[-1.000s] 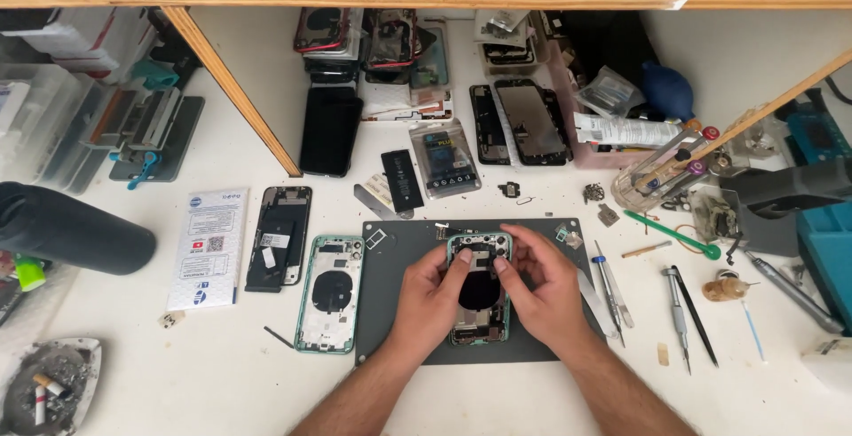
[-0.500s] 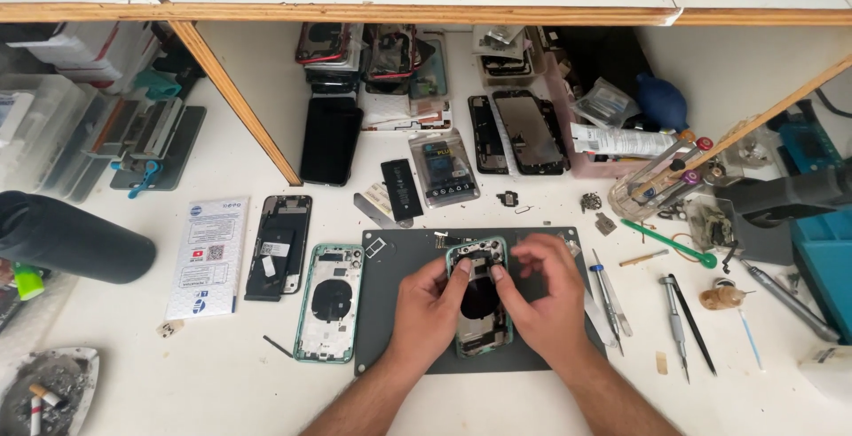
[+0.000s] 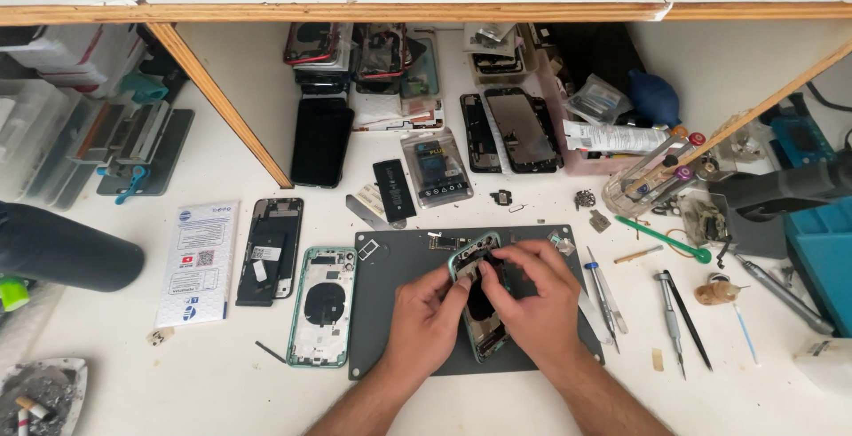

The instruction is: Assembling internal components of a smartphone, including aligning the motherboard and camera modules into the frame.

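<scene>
Left hand [image 3: 426, 321]: I have it closed around the lower left edge of the opened phone housing [image 3: 479, 298], thumb and fingers pinching the frame so it stays propped at a tilt off the mat.
Right hand [image 3: 532, 298]: curled over the housing from the right, fingertips pressed into the dark inside near the top; it grips the frame as well, which steadies the part against the pressing fingers.
Phone housing: pale green rim, back shell without its screen, held between both hands above the middle of the dark work mat [image 3: 399, 267], its lower end touching or almost touching the mat; I cannot tell which.
Work mat: lies flat on the white surface [image 3: 222, 374], giving a grippy spot for small parts; a few tiny pieces sit along its upper edge.
Second green housing [image 3: 322, 305]: laid flat just left of the mat, inside facing up, out of my way yet close.
Dark phone body [image 3: 269, 249]: beside it, further left, next to a white printed card [image 3: 197, 263].
Tweezers and drivers [image 3: 674, 312]: lined up right of the mat, on the right hand's side, within easy reach.
Green spudger [image 3: 666, 239]: lies above them, near a clear tool holder [image 3: 648, 178].
</scene>
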